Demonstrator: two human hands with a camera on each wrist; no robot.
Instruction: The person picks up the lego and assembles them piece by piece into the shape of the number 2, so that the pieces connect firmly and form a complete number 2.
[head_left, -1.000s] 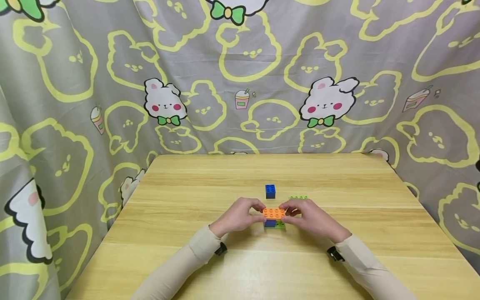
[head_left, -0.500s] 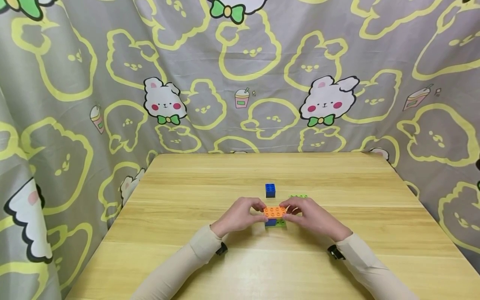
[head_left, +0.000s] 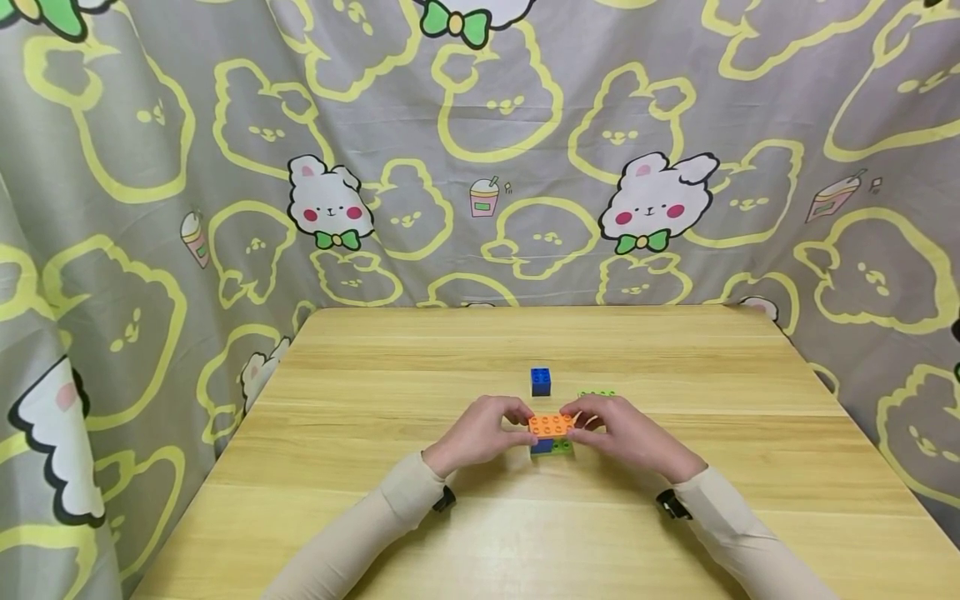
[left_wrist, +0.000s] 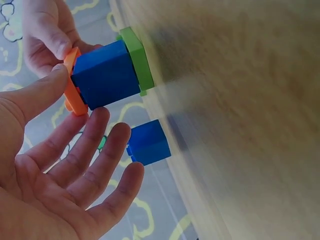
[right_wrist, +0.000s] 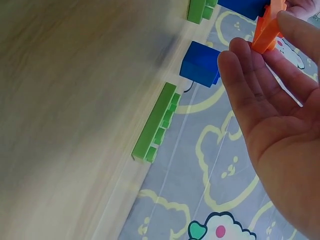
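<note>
In the head view, an orange building plate (head_left: 551,426) with studs on top lies across a blue building block (head_left: 541,446). That block stands on the left part of a green building plate (head_left: 563,447), whose right studs show bare. My left hand (head_left: 486,432) pinches the orange plate's left end between thumb and fingers. At the other end, my right hand (head_left: 621,437) pinches it too. In the left wrist view, the orange plate (left_wrist: 75,95) caps the blue block (left_wrist: 107,75). The right wrist view shows its right end overhanging past the block.
Behind the stack stands a second blue block (head_left: 540,382), apart from it. Another green plate (right_wrist: 156,125) lies on the wooden table (head_left: 420,358), partly hidden behind my right hand in the head view. A patterned curtain (head_left: 420,108) hangs around the table.
Both hands and the stack have shifted very slightly to the right over the last second. The grip on the orange plate stays the same. The second blue block has not moved.
</note>
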